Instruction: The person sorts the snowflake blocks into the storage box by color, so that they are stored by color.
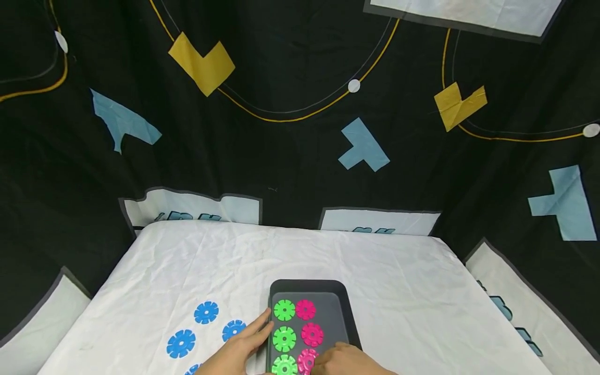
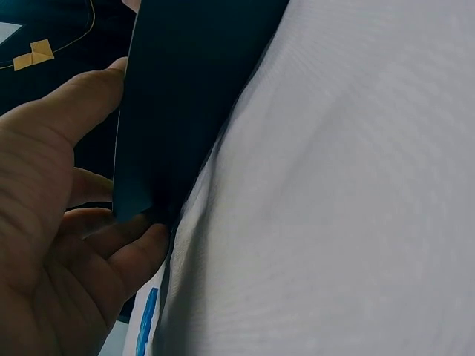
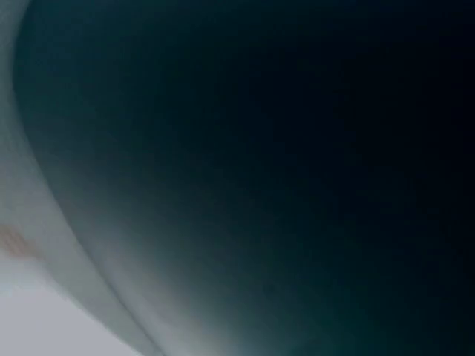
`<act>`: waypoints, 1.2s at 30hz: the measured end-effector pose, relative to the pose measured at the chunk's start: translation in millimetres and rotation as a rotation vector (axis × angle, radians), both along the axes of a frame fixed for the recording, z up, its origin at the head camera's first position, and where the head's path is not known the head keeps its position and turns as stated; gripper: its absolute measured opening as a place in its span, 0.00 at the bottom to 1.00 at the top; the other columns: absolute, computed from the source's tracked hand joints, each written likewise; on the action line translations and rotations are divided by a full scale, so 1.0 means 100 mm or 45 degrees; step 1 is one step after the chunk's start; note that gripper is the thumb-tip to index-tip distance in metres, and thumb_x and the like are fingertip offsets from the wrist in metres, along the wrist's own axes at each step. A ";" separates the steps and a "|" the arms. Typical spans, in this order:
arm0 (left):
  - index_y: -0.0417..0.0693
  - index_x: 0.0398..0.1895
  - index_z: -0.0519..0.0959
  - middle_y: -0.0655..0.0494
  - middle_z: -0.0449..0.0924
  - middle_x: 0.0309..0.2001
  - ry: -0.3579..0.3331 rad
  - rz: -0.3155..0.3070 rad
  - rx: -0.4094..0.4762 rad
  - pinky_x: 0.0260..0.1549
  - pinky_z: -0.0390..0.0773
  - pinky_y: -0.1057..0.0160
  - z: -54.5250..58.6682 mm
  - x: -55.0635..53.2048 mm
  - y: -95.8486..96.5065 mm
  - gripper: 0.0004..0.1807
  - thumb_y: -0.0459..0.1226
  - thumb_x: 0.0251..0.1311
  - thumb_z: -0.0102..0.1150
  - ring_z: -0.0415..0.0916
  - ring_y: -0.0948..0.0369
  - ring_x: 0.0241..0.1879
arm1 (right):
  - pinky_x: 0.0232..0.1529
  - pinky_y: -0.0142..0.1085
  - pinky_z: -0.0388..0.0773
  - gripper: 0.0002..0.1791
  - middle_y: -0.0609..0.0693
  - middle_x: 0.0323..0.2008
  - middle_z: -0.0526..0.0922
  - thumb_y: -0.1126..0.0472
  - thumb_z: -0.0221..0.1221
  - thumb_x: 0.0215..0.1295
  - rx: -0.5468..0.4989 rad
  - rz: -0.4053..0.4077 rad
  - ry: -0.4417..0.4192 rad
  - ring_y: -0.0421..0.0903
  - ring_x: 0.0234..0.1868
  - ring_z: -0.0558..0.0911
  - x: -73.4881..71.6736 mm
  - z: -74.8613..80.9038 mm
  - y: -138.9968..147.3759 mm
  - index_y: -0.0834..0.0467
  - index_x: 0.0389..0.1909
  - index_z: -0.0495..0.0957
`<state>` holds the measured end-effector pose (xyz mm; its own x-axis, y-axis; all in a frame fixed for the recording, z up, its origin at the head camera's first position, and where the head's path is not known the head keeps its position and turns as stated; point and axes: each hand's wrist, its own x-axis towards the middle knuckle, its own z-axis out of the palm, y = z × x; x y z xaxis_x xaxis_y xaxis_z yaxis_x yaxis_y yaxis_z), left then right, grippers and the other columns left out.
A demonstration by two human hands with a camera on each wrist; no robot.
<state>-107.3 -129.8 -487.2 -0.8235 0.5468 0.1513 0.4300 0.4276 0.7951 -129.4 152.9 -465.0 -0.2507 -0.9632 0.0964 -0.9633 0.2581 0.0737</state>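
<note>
A dark grey tray point(image 1: 335, 323) lies on the white cloth, holding a column of green notched discs point(image 1: 284, 339) beside a column of pink notched discs point(image 1: 312, 334). My left hand point(image 1: 244, 344) rests along the tray's left side, fingers extended and fingertips at the rim. In the left wrist view, its thumb point(image 2: 96, 96) touches the edge of the dark tray wall point(image 2: 185, 96). Curled over the tray's near part, my right hand point(image 1: 349, 359) pinches the nearest pink disc point(image 1: 307, 359); its fingertips are hidden. The right wrist view shows mostly a dark blurred surface point(image 3: 223, 163).
Several blue notched discs point(image 1: 180, 344) lie on the white cloth point(image 1: 398, 291) left of the tray, one partly behind the left hand. A black curtain point(image 1: 281, 161) with yellow and light blue patches stands behind the table.
</note>
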 end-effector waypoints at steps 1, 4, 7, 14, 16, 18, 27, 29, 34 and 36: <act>0.28 0.70 0.60 0.36 0.48 0.75 0.008 -0.002 -0.007 0.56 0.72 0.62 0.00 0.00 0.00 0.51 0.54 0.53 0.70 0.54 0.39 0.68 | 0.30 0.14 0.58 0.05 0.28 0.31 0.81 0.47 0.62 0.62 0.007 0.001 0.008 0.21 0.36 0.75 0.00 0.00 0.00 0.41 0.33 0.84; 0.28 0.70 0.59 0.36 0.47 0.75 0.022 -0.007 -0.012 0.55 0.72 0.62 0.00 0.00 0.00 0.51 0.54 0.53 0.70 0.54 0.39 0.68 | 0.33 0.13 0.62 0.05 0.29 0.32 0.81 0.48 0.63 0.62 -0.015 -0.002 -0.051 0.20 0.36 0.74 0.00 0.02 0.01 0.42 0.34 0.84; 0.28 0.70 0.59 0.35 0.47 0.74 0.029 -0.013 -0.008 0.55 0.73 0.62 -0.01 0.00 0.00 0.52 0.53 0.53 0.70 0.54 0.38 0.68 | 0.36 0.15 0.67 0.07 0.31 0.34 0.82 0.49 0.62 0.63 -0.084 -0.080 -0.215 0.21 0.37 0.75 -0.01 0.09 0.07 0.45 0.38 0.85; 0.27 0.70 0.58 0.33 0.46 0.74 -0.003 -0.046 0.041 0.54 0.73 0.63 -0.03 -0.06 0.01 0.55 0.52 0.48 0.75 0.51 0.34 0.68 | 0.35 0.30 0.79 0.20 0.35 0.43 0.78 0.46 0.68 0.57 -0.224 -0.698 -0.778 0.35 0.38 0.76 -0.08 0.41 0.43 0.47 0.50 0.81; 0.26 0.69 0.58 0.32 0.45 0.74 -0.019 -0.065 0.058 0.53 0.73 0.64 -0.04 -0.07 0.00 0.53 0.50 0.50 0.74 0.50 0.35 0.68 | 0.33 0.30 0.78 0.20 0.36 0.46 0.77 0.53 0.69 0.56 -0.307 -0.791 -0.810 0.37 0.38 0.75 -0.13 0.40 0.54 0.48 0.51 0.80; 0.25 0.69 0.57 0.31 0.45 0.74 -0.041 -0.078 0.071 0.53 0.73 0.65 -0.05 -0.07 -0.01 0.52 0.49 0.53 0.72 0.49 0.37 0.69 | 0.32 0.31 0.77 0.21 0.38 0.49 0.75 0.56 0.69 0.56 -0.379 -0.823 -0.769 0.38 0.38 0.75 -0.19 0.33 0.62 0.52 0.52 0.80; 0.25 0.69 0.58 0.25 0.45 0.72 -0.023 -0.107 0.097 0.53 0.73 0.67 -0.12 -0.05 -0.06 0.46 0.46 0.58 0.68 0.48 0.53 0.71 | 0.35 0.32 0.78 0.20 0.50 0.50 0.76 0.66 0.66 0.55 -0.579 -0.774 -0.781 0.36 0.33 0.77 -0.35 0.04 0.75 0.62 0.50 0.79; 0.25 0.69 0.58 0.26 0.46 0.72 -0.014 -0.109 0.087 0.53 0.73 0.66 -0.12 -0.04 -0.05 0.46 0.46 0.58 0.68 0.49 0.50 0.70 | 0.35 0.32 0.78 0.21 0.51 0.51 0.77 0.67 0.67 0.55 -0.620 -0.759 -0.838 0.36 0.33 0.78 -0.36 0.02 0.76 0.62 0.51 0.78; 0.24 0.69 0.57 0.29 0.45 0.73 0.016 -0.101 0.064 0.53 0.73 0.66 -0.07 -0.05 -0.04 0.50 0.49 0.54 0.71 0.49 0.39 0.69 | 0.36 0.33 0.80 0.24 0.56 0.55 0.75 0.72 0.64 0.55 -0.736 -0.737 -0.967 0.39 0.35 0.80 -0.37 -0.02 0.77 0.65 0.55 0.77; 0.24 0.69 0.57 0.29 0.45 0.73 0.026 -0.100 0.064 0.53 0.73 0.66 -0.05 -0.05 -0.05 0.51 0.49 0.53 0.72 0.48 0.37 0.69 | 0.37 0.33 0.81 0.24 0.57 0.56 0.74 0.73 0.63 0.56 -0.768 -0.735 -1.007 0.40 0.36 0.81 -0.38 -0.03 0.76 0.66 0.56 0.76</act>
